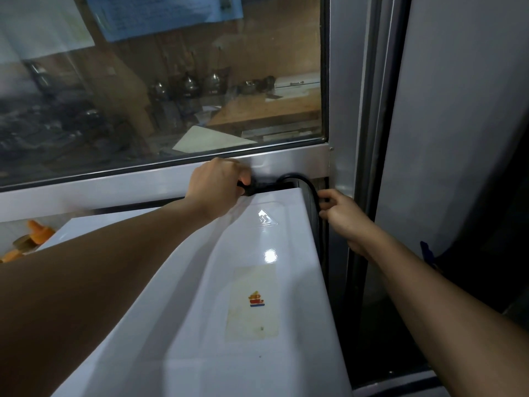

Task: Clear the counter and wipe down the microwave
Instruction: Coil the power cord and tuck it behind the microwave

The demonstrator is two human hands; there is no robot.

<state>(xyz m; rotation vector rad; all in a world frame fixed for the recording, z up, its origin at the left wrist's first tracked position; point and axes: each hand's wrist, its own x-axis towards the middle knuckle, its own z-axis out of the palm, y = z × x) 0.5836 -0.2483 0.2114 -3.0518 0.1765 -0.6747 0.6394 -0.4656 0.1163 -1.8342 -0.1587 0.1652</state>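
Glossy white microwave (200,282) top carries a yellowed sticker (253,302) with orange, red and blue logo; black cord (300,181); silver window frame (160,179); pale blue paper (163,12); orange bottle cap (40,232).

Table, left corner only (8,233)

Pale surface, seen only at the left edge below the window frame. On it: white microwave (257,296), top glossy, with a faded sticker and a heat-warning triangle; orange bottles (40,232), blurred, just left of the microwave.
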